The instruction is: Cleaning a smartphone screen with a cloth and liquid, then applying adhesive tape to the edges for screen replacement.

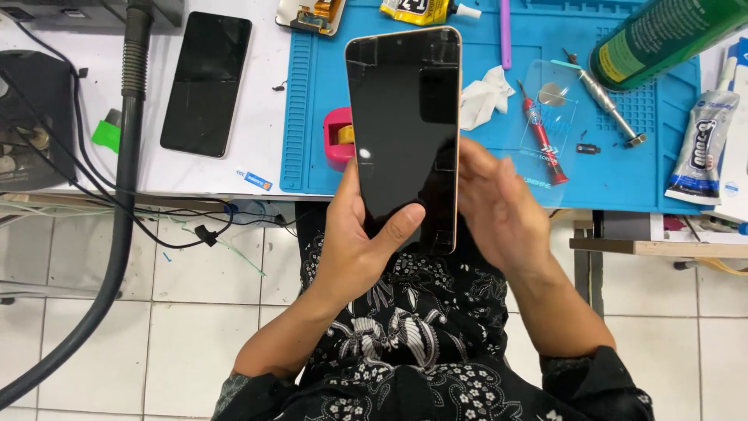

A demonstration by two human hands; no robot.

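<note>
I see the phone [405, 136] held over the near edge of the blue mat [623, 179], long axis pointing away from me, dark screen up. My left hand [362, 245] is clamped on its lower end, thumb on the glass; my right hand [499, 206] hangs loose beside it, blurred. Right of the phone lie a white wipe [483, 95], red screwdriver [543, 144] and glue tube [701, 148]; left, a second phone [206, 82].

Left hand [360, 242] grips smartphone [405, 132] upright, thumb on dark screen; right hand [499, 206] open, blurred, just right of it, over blue mat [623, 179].
</note>
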